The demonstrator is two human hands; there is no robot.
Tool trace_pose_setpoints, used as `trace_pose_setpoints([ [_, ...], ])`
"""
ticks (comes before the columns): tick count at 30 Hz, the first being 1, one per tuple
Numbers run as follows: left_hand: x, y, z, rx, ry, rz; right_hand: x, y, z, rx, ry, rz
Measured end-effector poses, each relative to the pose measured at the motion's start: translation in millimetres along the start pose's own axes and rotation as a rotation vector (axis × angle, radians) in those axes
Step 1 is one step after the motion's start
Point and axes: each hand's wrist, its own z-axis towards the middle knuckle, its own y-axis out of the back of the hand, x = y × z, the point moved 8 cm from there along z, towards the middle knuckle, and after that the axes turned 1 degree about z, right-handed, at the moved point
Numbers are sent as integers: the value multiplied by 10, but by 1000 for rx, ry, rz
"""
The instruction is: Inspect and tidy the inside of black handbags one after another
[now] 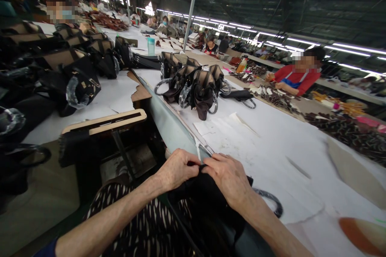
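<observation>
A black bag [208,196] rests over my lap at the table's edge, its plastic-wrapped handle lying to the right on the white surface. My left hand [181,168] pinches the upper edge of the black material between thumb and fingers. Close beside it, my right hand [227,174] is closed on the same edge, fingertips pressed down and nearly touching the left ones. Just beyond the fingers, a thin white strip [198,148] hangs over the table's rim. What lies right under the fingertips is hidden.
Several dark bags [196,84] stand on the white table [271,140] ahead. More black bags [75,80] crowd the left side. A wooden-rimmed frame [105,122] juts out at left. A co-worker in red [304,74] sits across, near piled brown pieces [346,136].
</observation>
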Motion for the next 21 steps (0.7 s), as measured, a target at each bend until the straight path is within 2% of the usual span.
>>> trace_pose_setpoints([
  [10, 153, -81, 25, 45, 152, -260, -41, 50, 72, 133, 20, 258],
  [16, 97, -72, -19, 55, 128, -195, 19, 74, 95, 198, 67, 319],
  [21, 5, -18, -75, 59, 48, -62, 19, 36, 98, 176, 82, 254],
])
